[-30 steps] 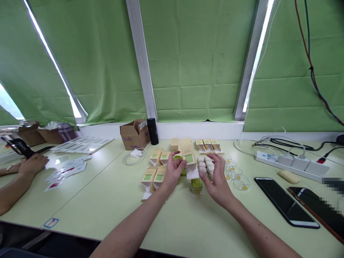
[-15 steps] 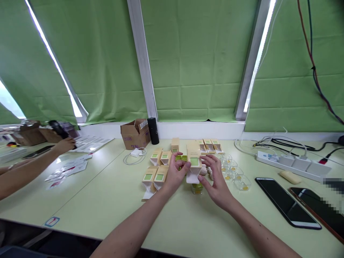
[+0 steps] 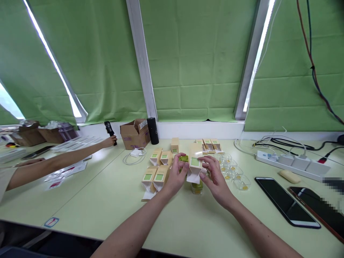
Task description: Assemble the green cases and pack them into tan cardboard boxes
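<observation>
A small tan carton (image 3: 195, 162) with a green window is between my two hands, its white flap hanging open at the near end. My left hand (image 3: 177, 172) grips its left side with thumb and fingers. On the other side, my right hand (image 3: 215, 176) has curled fingers at the carton's right edge and the thumb near the flap. Just below the carton sits a clear cup with green contents (image 3: 197, 187). More green pieces (image 3: 184, 158) show behind my left fingers. Similar cartons with open flaps (image 3: 159, 176) stand to the left, partly behind my left wrist.
Clear plastic cups (image 3: 242, 182) stand right of my hands. Further right are two phones (image 3: 287, 202), a power strip (image 3: 292, 164) and a pale oval object (image 3: 290, 176). A cardboard box (image 3: 135, 135) and black cylinder (image 3: 153, 131) are behind. A co-worker's hand (image 3: 109, 141) holds a black handheld fan (image 3: 109, 128).
The co-worker's hand has carried the black fan rightward, toward the cardboard box. The carton in my hands has tilted slightly, and my right fingers have drawn closer to it.
</observation>
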{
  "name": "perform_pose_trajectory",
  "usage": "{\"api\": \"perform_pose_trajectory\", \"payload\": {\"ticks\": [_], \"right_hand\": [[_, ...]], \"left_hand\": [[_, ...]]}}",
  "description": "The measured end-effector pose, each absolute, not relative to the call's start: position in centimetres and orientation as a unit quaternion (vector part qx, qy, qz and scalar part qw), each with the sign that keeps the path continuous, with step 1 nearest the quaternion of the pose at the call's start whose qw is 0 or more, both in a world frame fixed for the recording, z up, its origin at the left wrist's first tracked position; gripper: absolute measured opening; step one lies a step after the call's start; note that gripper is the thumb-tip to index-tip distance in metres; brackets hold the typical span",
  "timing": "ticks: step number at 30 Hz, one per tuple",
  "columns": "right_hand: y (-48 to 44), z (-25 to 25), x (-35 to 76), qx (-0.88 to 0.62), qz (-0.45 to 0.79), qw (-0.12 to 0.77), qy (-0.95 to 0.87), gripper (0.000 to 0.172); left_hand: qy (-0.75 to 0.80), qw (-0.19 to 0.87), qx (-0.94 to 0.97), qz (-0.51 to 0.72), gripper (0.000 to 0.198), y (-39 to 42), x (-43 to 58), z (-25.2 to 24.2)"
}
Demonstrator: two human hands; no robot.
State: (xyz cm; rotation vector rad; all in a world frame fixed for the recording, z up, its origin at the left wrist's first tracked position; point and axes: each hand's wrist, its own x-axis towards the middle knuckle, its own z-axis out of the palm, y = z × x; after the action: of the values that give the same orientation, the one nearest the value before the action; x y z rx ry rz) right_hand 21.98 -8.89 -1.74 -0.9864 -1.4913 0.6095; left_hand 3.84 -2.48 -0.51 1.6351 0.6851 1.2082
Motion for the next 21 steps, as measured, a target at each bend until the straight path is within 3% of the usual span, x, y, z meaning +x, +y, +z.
{"api": "perform_pose_trajectory", "payload": {"ticks": [9, 21], "right_hand": [[-8.76, -1.18, 22.46, -0.395, 0.286, 0.613, -0.622, 0.042], [-8.69, -1.39, 22.56, -0.414, 0.303, 0.606, -0.607, 0.043]], "left_hand": [[0.246, 0.39, 0.71, 0.533, 0.051, -2.39, 3.59, -0.63], [0.227, 0.389, 0.733, 0.51, 0.038, -2.85, 3.66, -0.49]]}}
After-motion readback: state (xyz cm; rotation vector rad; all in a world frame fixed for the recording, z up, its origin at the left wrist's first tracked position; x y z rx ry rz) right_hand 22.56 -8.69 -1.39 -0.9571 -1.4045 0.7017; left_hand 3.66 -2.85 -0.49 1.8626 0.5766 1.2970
